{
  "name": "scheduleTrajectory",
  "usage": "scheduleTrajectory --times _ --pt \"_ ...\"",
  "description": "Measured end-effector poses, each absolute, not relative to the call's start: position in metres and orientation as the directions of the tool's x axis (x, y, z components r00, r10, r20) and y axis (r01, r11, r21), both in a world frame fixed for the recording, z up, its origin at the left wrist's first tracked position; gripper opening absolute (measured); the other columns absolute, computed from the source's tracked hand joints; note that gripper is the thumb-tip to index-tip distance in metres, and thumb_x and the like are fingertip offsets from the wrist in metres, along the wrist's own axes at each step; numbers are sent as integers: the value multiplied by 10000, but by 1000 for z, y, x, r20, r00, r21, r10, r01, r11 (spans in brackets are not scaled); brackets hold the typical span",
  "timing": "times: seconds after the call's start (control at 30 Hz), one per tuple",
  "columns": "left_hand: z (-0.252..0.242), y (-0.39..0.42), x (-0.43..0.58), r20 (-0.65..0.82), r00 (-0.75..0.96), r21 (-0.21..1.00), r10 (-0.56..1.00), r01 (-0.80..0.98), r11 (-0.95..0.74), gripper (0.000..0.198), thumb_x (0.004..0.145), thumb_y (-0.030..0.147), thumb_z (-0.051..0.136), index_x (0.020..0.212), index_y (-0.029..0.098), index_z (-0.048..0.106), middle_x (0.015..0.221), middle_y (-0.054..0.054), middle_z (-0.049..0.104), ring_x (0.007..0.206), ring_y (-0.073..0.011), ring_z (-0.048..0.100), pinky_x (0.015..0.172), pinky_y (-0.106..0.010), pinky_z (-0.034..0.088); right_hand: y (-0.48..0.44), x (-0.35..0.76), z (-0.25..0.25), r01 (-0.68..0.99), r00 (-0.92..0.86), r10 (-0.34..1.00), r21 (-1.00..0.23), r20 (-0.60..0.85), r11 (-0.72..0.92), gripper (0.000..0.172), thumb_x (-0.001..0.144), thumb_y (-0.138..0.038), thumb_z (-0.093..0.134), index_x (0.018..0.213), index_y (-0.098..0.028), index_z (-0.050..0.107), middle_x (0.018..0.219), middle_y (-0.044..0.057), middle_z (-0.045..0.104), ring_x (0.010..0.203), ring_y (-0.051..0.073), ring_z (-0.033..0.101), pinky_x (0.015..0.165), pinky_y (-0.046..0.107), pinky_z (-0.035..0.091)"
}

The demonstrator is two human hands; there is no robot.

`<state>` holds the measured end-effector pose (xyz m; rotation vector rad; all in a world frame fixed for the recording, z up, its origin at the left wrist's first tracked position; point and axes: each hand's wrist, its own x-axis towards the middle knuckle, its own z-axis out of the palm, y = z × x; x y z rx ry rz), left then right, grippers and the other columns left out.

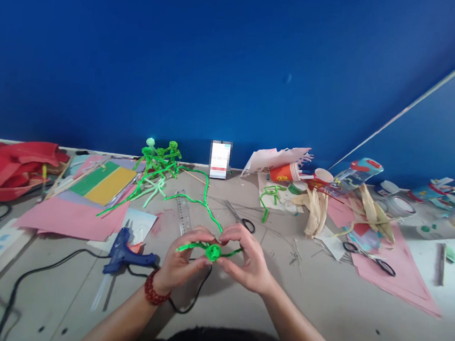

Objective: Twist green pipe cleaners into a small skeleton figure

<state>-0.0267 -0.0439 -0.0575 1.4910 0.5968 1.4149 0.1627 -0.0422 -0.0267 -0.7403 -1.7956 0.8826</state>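
A green pipe cleaner point(212, 251) is wound into a small coil between my two hands, low in the middle of the view. My left hand point(184, 261), with a red bead bracelet on its wrist, pinches the coil from the left. My right hand point(248, 260) pinches it from the right. One loose end sticks out to the left of the coil. A long green tail point(204, 201) runs from my hands back across the table. Several green pipe-cleaner figures point(160, 156) stand at the back by the blue wall.
A blue glue gun point(125, 254) with a black cord lies left of my hands. A metal ruler point(183, 213), scissors point(239, 217), coloured paper point(101, 180), a red cloth point(6, 168), paper cups point(287, 172), dried husks point(316, 211) and a second pair of scissors point(370, 257) are spread over the grey table.
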Motion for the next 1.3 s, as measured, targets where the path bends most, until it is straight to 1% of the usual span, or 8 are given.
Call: scheduleTrajectory --times 0.2,0.6,0.77,0.9,1.03,1.13,1.23,1.3 --pt "-61 -46 -31 581 177 811 794 -37 -584 475 760 140 730 1205 275 635 982 -86 727 943 -248 649 826 -393 528 -44 166 -26 128 -355 769 -787 532 604 223 838 -303 699 1037 -227 633 967 83 652 963 242 606 913 433 475" --pt "-52 -47 -31 637 139 753 758 98 -650 501 678 105 798 1136 257 663 924 -69 762 822 -237 698 752 -359 549 -42 164 -29 90 -338 792 -820 508 565 179 840 -294 694 1006 -237 662 933 67 645 940 232 601 1008 480 424" --pt "-62 -51 -32 699 105 671 707 245 -700 506 696 47 759 1133 277 650 985 -66 755 872 -246 692 835 -399 522 -46 162 -27 176 -262 829 -820 494 544 250 831 -323 696 1045 -217 622 939 78 639 930 240 586 859 396 481" --pt "-74 -54 -30 651 44 727 757 251 -640 440 698 98 770 1098 248 665 1002 -103 747 911 -282 672 847 -450 517 -50 149 -30 154 -294 865 -874 405 462 225 820 -353 698 961 -205 605 875 52 638 826 201 598 769 326 491" --pt "-74 -56 -27 615 45 769 787 186 -612 452 722 104 745 1141 247 652 1036 -110 730 957 -290 660 880 -478 506 -50 143 -38 59 -252 903 -926 348 373 149 839 -310 651 929 -198 610 876 47 641 804 177 593 749 295 493" --pt "-70 -58 -25 637 21 758 770 161 -632 458 739 112 721 1169 247 635 1096 -112 695 998 -293 639 896 -477 495 -45 148 -45 -65 -248 935 -968 252 244 177 838 -323 653 952 -193 616 892 51 628 821 177 590 756 289 493" --pt "-63 -57 -26 592 -28 802 806 118 -585 283 789 173 668 1065 232 668 1059 -95 674 984 -288 612 884 -439 477 -38 157 -53 -201 -234 963 -975 137 90 226 810 -350 692 955 -194 617 862 33 612 781 164 586 716 268 486" --pt "-59 -51 -29 478 -85 878 874 73 -473 110 843 219 612 919 215 692 958 -72 668 945 -268 603 867 -389 463 -33 162 -57 -282 -247 965 -959 88 16 239 790 -347 718 947 -189 629 846 25 613 763 160 587 720 269 481"
